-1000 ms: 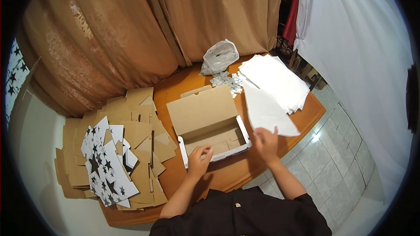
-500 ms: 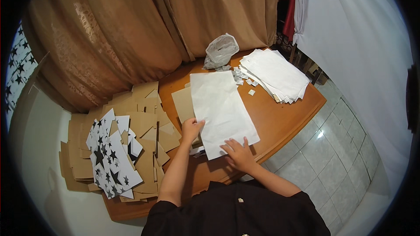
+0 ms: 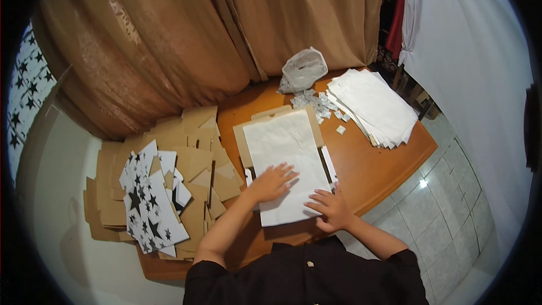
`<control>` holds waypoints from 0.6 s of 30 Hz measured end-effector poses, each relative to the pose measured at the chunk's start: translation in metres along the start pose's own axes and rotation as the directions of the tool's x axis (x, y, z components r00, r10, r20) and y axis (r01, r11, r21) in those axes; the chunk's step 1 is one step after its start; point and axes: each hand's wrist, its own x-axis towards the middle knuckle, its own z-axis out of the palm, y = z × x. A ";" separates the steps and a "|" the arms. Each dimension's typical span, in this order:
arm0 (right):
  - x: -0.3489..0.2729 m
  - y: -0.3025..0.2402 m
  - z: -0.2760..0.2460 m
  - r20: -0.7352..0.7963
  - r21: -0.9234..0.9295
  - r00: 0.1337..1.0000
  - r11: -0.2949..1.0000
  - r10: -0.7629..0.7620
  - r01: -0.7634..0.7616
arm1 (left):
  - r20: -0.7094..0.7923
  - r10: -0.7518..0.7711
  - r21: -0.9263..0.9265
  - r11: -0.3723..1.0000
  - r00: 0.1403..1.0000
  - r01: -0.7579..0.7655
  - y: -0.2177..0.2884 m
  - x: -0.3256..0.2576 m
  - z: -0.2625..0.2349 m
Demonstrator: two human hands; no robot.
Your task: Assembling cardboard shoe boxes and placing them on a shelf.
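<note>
At the near edge, a person in a black shirt [image 3: 350, 277] stands at an orange-brown wooden table [image 3: 375, 172]. The hands are apart, with neither clamped on anything. The right hand [image 3: 334, 210] is spread at the near right edge of a white paper sheet [image 3: 285, 144]; its fingertips reach over the sheet, though firm contact cannot be confirmed. The left hand [image 3: 274, 183], slightly farther, lies palm down across the sheet's middle, fingers extended to the right. The sheet lies lengthwise over an open cardboard box [image 3: 243, 142], covering most of its cavity; the raised brown lid shows along the sheet's left and far edges, and a white side wall shows at right. To the left, flat cardboard blanks [image 3: 195, 161] are heaped unevenly, with white star-printed pieces [image 3: 149, 206] on top. Beyond the box, small packets [image 3: 312, 103] lie scattered, one just apart on the near side. A paper stack [image 3: 372, 107] with uneven edges occupies the far right. Behind the packets stands an open-mouthed translucent bag [image 3: 299, 76], near a brown curtain [image 3: 169, 39].
</note>
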 end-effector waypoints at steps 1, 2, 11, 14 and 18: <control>0.006 0.015 -0.011 -0.026 0.075 0.999 0.996 -0.047 0.048 | 0.114 -0.009 -0.032 0.999 0.993 0.012 -0.004 0.007 0.004; 0.015 0.031 -0.020 -0.053 0.149 0.994 0.984 -0.092 0.099 | 0.116 -0.011 -0.027 1.000 0.993 0.014 -0.009 0.007 0.006; 0.062 0.236 0.045 -0.039 -0.132 0.860 0.850 0.509 -0.510 | 0.288 -0.058 -0.249 0.959 0.956 0.133 -0.019 0.025 0.035; 0.062 0.248 0.058 0.175 -0.347 0.757 0.758 0.630 -0.551 | 0.299 -0.072 -0.236 0.961 0.952 0.146 -0.025 0.030 0.046; 0.058 0.249 0.061 0.226 -0.360 0.734 0.755 0.640 -0.547 | 0.390 -0.017 -0.337 0.928 0.921 0.160 -0.035 0.043 0.052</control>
